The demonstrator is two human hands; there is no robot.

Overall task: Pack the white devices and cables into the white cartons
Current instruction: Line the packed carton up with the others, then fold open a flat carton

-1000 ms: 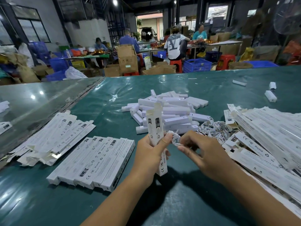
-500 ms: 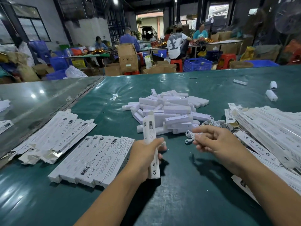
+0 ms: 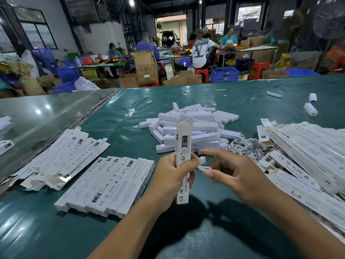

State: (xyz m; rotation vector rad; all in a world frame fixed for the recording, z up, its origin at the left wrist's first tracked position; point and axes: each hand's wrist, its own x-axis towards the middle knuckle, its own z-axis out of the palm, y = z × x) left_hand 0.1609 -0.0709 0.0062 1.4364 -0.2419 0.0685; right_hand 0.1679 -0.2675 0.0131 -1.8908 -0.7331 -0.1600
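The left hand grips an upright carton, open end up. The right hand pinches a cable just right of it, below the opening.

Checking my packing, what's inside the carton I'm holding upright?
The carton in the left hand has its top flap open, but its walls hide the inside. A coiled white cable is still outside, pinched in the right hand.
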